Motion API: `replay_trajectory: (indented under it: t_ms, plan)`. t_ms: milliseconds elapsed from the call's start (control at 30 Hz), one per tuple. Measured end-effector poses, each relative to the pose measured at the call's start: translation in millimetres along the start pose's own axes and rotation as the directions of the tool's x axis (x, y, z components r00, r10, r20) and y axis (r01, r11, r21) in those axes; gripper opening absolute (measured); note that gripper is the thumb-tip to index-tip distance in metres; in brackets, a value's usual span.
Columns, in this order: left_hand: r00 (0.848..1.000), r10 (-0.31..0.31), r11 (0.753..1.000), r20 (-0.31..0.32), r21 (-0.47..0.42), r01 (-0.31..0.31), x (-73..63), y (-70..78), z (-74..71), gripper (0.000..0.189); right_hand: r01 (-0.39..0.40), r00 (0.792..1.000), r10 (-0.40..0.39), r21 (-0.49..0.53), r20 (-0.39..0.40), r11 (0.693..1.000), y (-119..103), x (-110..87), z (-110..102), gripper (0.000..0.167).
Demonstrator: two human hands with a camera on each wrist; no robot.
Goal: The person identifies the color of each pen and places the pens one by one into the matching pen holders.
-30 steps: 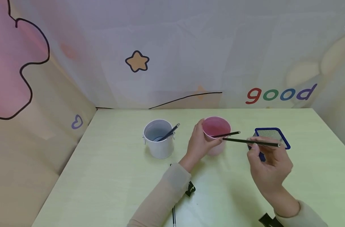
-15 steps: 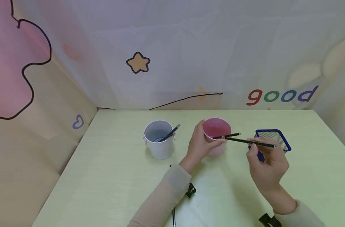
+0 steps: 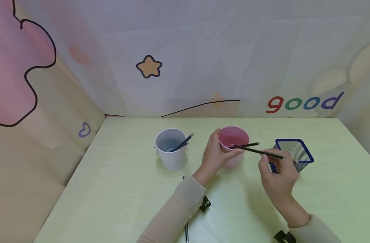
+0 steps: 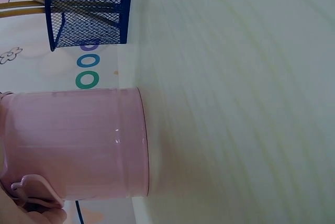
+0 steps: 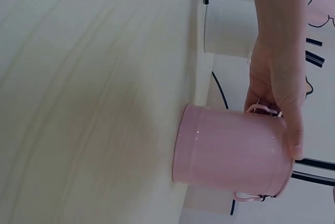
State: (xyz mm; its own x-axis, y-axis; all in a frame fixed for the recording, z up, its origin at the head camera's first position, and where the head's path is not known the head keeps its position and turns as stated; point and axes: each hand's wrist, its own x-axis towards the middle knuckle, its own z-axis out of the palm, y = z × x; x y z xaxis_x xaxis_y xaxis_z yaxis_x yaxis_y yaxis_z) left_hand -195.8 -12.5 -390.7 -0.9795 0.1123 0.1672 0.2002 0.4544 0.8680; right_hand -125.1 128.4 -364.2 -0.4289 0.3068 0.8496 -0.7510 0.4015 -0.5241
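My left hand (image 3: 213, 157) grips a pink bucket (image 3: 232, 163) at its rim, thumb on the near side. The bucket stands upright on the table. One black pencil (image 3: 252, 144) leans out over its right rim. My right hand (image 3: 278, 175) pinches a second black pencil (image 3: 257, 151), held nearly level, with its far end over the bucket's mouth. In the right wrist view, the two black pencils (image 5: 316, 178) show side by side past the bucket's rim. The left wrist view shows the bucket's smooth side and a small heart-shaped handle (image 4: 39, 187).
To the left stands a white bucket (image 3: 173, 162) with dark pencils (image 3: 186, 139) leaning in it. A blue mesh pencil holder (image 3: 289, 139) stands behind my right hand, with yellowish pencils (image 4: 21, 11) inside. Another black pencil (image 3: 186, 233) lies on the table, partly under my left forearm.
My right hand has moved left with its pencil, whose far end has gone further over the pink bucket's mouth. More of the mesh holder shows. My left hand keeps its grip.
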Motion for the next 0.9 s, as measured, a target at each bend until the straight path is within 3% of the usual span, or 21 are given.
replay_trajectory:
  t_ms: [233, 500, 900]
  plan:
    - [1.0, 0.024, 1.0, -0.005, 0.008, -0.024, 0.0, -0.6, -0.8, 0.098, -0.029, 0.999, 0.033, -0.117, 0.029, 0.993, 13, -8.2, -1, 0.017]
    - [0.999, 0.044, 0.999, -0.001, 0.013, -0.044, -1.2, -0.7, -1.7, 0.097, -0.033, 0.997, 0.044, -0.165, 0.065, 0.986, 21, -10.6, 3, 0.016]
    - [1.0, 0.027, 1.0, 0.004, 0.001, -0.027, -0.4, -0.2, -3.3, 0.096, -0.076, 0.984, 0.11, -0.233, 0.138, 0.97, 25, -10.8, 18, 0.016]
